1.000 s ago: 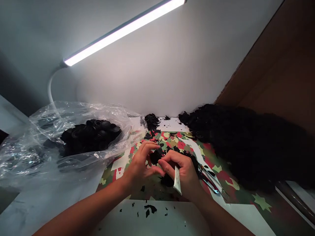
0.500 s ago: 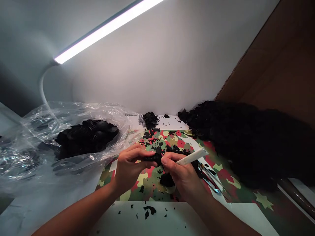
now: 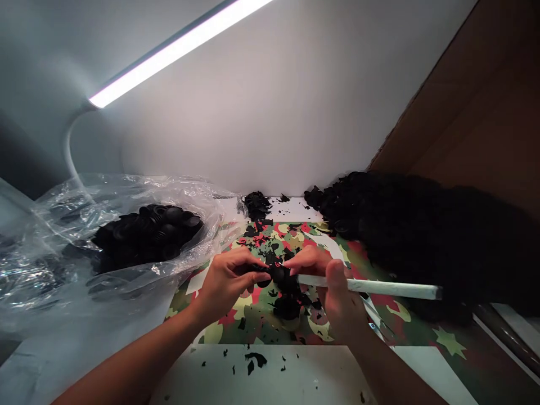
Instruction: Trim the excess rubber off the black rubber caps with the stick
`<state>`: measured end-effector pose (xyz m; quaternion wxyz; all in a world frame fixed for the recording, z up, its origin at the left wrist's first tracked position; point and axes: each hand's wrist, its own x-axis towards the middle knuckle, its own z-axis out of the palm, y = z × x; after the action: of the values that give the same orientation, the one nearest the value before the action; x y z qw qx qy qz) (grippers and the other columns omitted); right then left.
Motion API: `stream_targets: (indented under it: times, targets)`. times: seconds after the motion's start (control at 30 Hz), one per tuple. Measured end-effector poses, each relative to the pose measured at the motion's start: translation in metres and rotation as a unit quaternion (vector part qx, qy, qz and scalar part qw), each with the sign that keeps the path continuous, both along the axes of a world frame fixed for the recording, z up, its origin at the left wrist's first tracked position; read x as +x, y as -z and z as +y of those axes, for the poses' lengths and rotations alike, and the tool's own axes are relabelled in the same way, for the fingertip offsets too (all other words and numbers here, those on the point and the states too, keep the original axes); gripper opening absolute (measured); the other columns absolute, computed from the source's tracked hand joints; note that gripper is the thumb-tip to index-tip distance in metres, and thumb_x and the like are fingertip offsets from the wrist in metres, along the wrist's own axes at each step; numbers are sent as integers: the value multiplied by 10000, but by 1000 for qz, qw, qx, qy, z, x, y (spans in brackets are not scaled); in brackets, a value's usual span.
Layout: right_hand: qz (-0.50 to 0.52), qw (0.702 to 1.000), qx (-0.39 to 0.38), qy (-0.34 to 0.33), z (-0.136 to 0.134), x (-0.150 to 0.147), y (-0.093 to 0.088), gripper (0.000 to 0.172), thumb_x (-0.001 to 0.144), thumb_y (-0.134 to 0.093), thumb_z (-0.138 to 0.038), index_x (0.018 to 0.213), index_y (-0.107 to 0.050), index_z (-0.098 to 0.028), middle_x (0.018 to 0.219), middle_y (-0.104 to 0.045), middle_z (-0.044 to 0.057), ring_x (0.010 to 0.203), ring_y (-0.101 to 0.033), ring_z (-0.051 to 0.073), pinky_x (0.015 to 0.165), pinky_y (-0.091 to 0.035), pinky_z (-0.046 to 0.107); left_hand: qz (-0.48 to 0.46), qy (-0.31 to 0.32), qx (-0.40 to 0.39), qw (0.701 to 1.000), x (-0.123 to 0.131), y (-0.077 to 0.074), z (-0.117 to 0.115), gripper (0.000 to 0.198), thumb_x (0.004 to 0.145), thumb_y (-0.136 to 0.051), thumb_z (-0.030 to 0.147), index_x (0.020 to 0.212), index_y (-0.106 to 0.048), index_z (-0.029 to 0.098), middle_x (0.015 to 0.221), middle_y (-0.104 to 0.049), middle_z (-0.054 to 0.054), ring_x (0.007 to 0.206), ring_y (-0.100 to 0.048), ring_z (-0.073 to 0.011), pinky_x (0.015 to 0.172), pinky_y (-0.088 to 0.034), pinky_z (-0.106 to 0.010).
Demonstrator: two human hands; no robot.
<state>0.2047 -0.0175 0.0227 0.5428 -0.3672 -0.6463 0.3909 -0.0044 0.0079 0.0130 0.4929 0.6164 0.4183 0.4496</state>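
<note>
My left hand [image 3: 230, 281] pinches a round black rubbery piece [image 3: 264, 282] between thumb and fingertips. Beside it, my right hand [image 3: 333, 287] has a slim white stick-like tool [image 3: 392, 288] lodged between thumb and fingers; its far end points right. The tool's tip is too dark to make out against the black bits. My right index finger stretches toward the left fingertips, near the black piece. Below the hands lie more black pieces [image 3: 287, 307] and torn scraps on a camouflage-patterned sheet [image 3: 219, 332].
A clear plastic bag [image 3: 219, 242] on the left holds round black parts [image 3: 164, 230]. A large black heap [image 3: 422, 247] fills the right side, by a cardboard panel [image 3: 485, 112]. A small scrap pile [image 3: 256, 206] sits at the back. Overhead is a lit lamp [image 3: 181, 53].
The white tool has swung from slanting up to nearly level, pointing right. My right hand has turned and shifted right, its index finger extended. The left hand has barely moved.
</note>
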Motion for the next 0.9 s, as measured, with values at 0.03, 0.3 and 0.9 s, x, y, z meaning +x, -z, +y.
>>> stream_targets:
  times: [0.03,0.3,0.9]
  targets:
    - [-2,1000,-3,-13,0,0,0,466,1047,-375,-543,996,-746,-266,820,-652,30,668,-603,162,610,-496,295,5,7,1,1000,0,0,0,164,760,-840,314,764,-794,156,647,-648,-20,465,-566,-95,445,-463,-220]
    - [-99,991,85,31,-3,-10,4,154,985,-610,-301,1096,-713,-272,1032,-774,54,953,-730,224,819,-588,334,-58,7,-1,998,4,6,-1,152,742,-856,260,756,-757,146,681,-629,-3,487,-586,-94,464,-497,-219]
    - [-2,1000,7,24,2,-7,1,160,853,-772,-286,748,-671,-221,888,-781,62,801,-736,208,697,-596,322,-83,33,-80,993,8,4,-7,149,774,-819,266,812,-753,138,704,-721,-36,504,-558,-85,479,-470,-206]
